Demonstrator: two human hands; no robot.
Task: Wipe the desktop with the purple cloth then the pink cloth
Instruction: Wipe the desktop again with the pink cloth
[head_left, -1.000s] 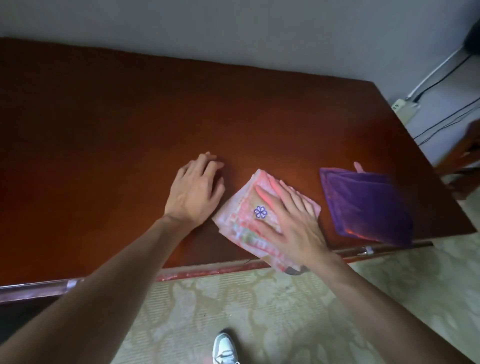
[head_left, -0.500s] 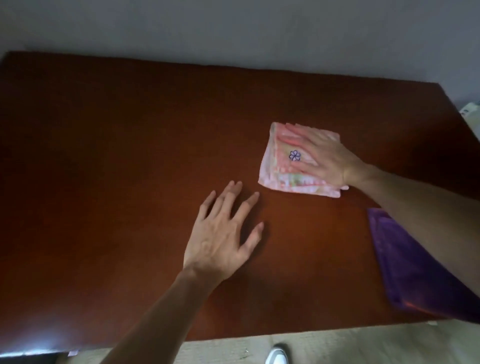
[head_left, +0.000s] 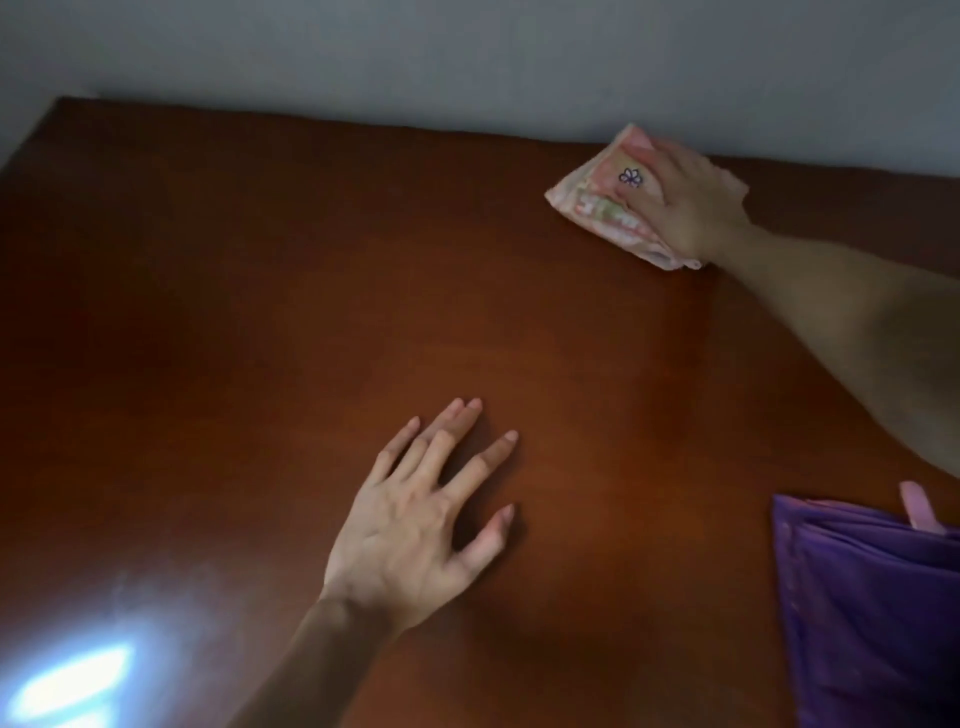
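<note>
Hands spread across a dark red-brown worktop: the right hand lies flat, fingers extended, pressing the folded pink cloth against the far edge, just beside the grey wall. Part of the cloth is hidden under the palm; a small purple flower mark shows between the fingers. The left hand rests palm-down and empty near the middle of the worktop, fingers splayed wide, well apart from both cloths. At the lower right corner lies the purple cloth, folded and cut off by the frame edge, with a small pink tab poking from its upper fold. The right forearm passes above it. A bright glare blurs the worktop's lower left corner.
</note>
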